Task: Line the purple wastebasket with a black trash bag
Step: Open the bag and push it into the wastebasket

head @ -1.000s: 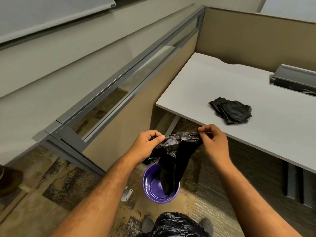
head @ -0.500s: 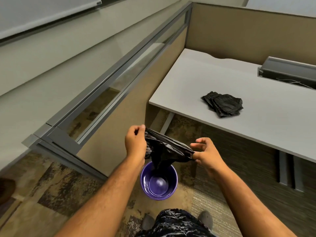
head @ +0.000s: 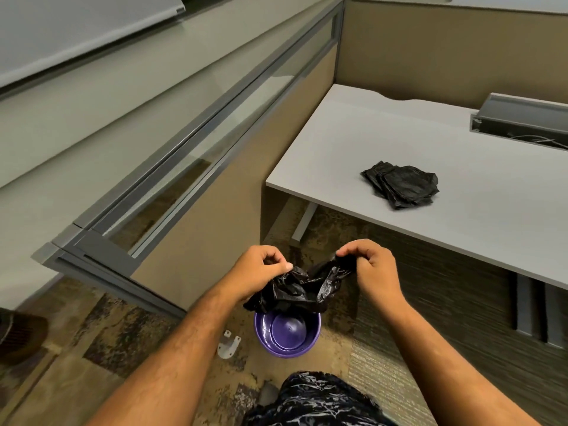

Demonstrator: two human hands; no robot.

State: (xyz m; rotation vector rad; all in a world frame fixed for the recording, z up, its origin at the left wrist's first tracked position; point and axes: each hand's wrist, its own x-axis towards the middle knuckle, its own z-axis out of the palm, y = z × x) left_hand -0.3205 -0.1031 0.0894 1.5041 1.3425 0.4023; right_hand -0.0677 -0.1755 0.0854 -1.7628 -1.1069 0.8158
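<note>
A: Where's the bag?
B: My left hand [head: 261,273] and right hand [head: 370,269] each pinch the black trash bag [head: 299,290], bunched between them above the purple wastebasket [head: 287,335] on the floor
A: Anything at two o'clock?
B: Folded spare bags [head: 401,184] on the desk [head: 461,216]

Glossy crinkled plastic bag [head: 302,289]; glossy smooth wastebasket [head: 287,335].

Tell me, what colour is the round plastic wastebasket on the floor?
Purple, seen in the head view: round plastic wastebasket.
</note>
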